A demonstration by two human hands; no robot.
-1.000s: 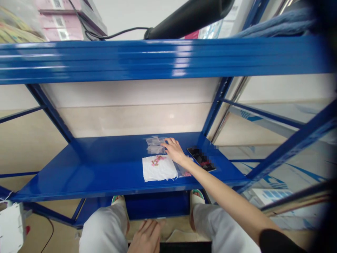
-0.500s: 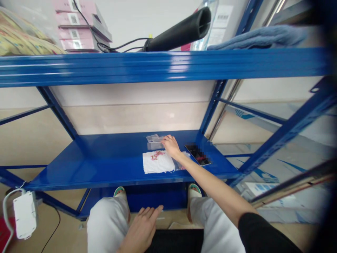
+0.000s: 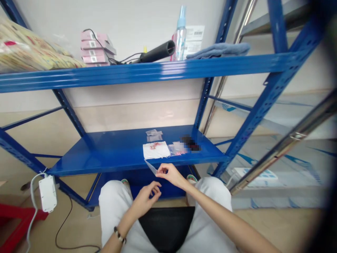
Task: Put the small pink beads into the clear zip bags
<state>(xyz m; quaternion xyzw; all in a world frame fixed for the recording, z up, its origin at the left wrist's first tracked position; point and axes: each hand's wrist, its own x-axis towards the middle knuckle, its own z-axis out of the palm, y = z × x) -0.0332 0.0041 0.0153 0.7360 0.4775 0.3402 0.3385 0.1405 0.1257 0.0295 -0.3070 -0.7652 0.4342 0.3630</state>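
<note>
Right hand (image 3: 170,175) pinches a clear bag (image 3: 151,167) at six o'clock from the cloth (image 3: 156,154), likely next needing the half-open, empty left hand (image 3: 145,199).

Small transparent bag of thin, flat plastic (image 3: 151,167), held aslant in the air: its lower right end is pinched between the thumb and fingers of the right hand (image 3: 169,173), its free end points to the upper left, overlapping in view the front edge of the blue metal shelf (image 3: 105,156); contact with that edge cannot be judged
</note>
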